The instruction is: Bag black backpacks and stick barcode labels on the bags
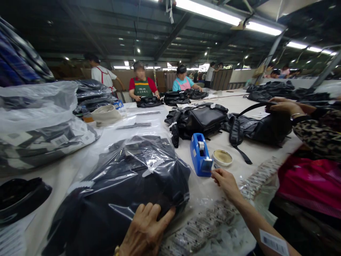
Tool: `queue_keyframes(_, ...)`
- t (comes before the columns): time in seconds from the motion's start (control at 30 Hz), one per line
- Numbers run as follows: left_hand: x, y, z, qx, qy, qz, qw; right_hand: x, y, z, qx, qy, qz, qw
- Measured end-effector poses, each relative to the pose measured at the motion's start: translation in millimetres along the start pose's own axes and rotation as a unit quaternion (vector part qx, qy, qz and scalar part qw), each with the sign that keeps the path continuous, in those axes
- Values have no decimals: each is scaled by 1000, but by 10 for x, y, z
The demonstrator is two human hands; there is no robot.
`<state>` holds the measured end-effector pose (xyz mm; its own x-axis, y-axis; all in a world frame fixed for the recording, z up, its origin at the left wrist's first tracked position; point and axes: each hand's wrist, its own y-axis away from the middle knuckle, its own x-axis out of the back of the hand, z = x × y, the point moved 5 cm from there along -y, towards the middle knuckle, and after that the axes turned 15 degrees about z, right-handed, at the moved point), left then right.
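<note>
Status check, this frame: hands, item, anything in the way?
Left hand flat on plastic-wrapped black bag. Right hand touching blue tape dispenser, grip unclear. Round dish beside dispenser.

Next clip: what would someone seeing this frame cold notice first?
The big black bag in clear plastic fills the near table, with the left hand flat on its near end. Just right, the right hand touches the front of a bright blue tape dispenser. Farther right, a co-worker's hand rests on another black bag.
</note>
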<state>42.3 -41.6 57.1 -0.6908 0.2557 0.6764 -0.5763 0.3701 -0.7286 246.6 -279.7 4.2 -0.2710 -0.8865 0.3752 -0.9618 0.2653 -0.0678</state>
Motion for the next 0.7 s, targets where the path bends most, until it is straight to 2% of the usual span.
queue_keyframes(0.1, 11, 0, 3, 9, 4, -4, 1000, 166, 15, -77, 62, 76, 15, 995)
queue_keyframes(0.2, 9, 13, 13, 10, 10, -23, 1000, 342, 191, -184, 131, 128, 14, 983)
queue_keyframes(0.27, 2, 24, 9, 12, 15, -35, 999, 439, 348, -297, 213, 172, -11, 962)
queue_keyframes(0.33, -12, 36, -6, 14, 18, -46, 999, 500, 532, -452, 331, 228, -61, 913)
queue_keyframes(0.4, -27, 47, -20, 7, 16, -49, 999, 524, 752, -621, 441, 270, -136, 845)
queue_keyframes(0.47, -38, 58, -25, -8, 12, -42, 999, 518, 995, -793, 503, 281, -222, 786)
queue_keyframes(0.6, -33, 70, -24, -31, 0, -10, 999, 357, 1470, -1074, 524, 293, -394, 696)
queue_keyframes(0.63, -25, 71, -22, -35, -2, -1, 999, 288, 1557, -1120, 523, 295, -421, 679)
queue_keyframes(0.7, -7, 71, -17, -38, -3, 15, 999, 131, 1667, -1181, 544, 302, -439, 648)
